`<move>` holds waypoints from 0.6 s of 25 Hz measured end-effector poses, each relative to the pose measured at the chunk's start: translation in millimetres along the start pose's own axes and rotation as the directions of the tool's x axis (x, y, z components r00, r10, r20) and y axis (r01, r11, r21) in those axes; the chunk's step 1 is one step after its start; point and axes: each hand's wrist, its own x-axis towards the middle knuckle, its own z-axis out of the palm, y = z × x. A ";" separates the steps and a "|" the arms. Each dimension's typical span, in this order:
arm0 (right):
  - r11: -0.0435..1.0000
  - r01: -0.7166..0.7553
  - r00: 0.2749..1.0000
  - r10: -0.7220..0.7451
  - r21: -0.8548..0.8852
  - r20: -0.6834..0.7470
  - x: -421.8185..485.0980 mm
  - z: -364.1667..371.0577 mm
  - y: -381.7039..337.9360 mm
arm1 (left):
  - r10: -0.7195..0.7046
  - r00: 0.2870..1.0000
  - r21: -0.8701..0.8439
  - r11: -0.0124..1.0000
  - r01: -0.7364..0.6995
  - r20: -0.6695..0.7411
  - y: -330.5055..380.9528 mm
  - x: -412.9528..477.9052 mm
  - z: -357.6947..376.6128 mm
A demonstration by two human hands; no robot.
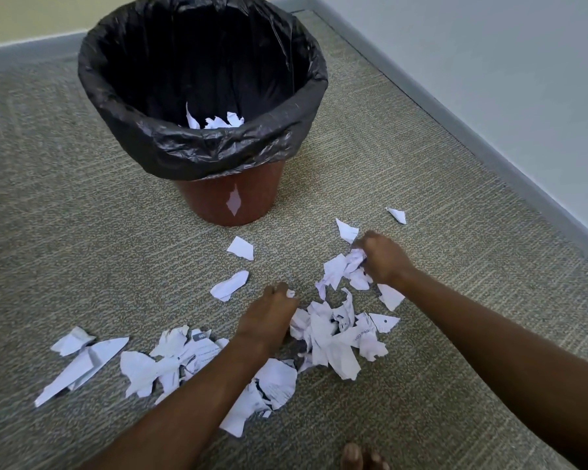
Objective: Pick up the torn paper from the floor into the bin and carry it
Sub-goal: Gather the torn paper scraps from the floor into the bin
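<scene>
While the black-bagged reddish plastic bin (233, 201) stands upper centre, the right hand (384, 257) clutches white torn paper (336, 269) and the left hand (269, 317) pinches a small scrap (290, 293).

Bright, even indoor light with soft, faint shadows; dull sheen on the bin (218, 147); wide-angle bending at edges; slightly soft detail

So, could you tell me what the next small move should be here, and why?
Probably lift the right hand to the bin and let go: it clutches a wad of torn paper, while the left hand only pinches one small scrap, and the bin stands just ahead.
</scene>
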 end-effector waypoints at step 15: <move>0.514 -0.151 0.967 -0.102 0.844 0.235 -24.9 -121.6 -103.9 | -0.158 0.987 -0.525 0.842 0.124 -0.021 -39.4 -11.7 -25.1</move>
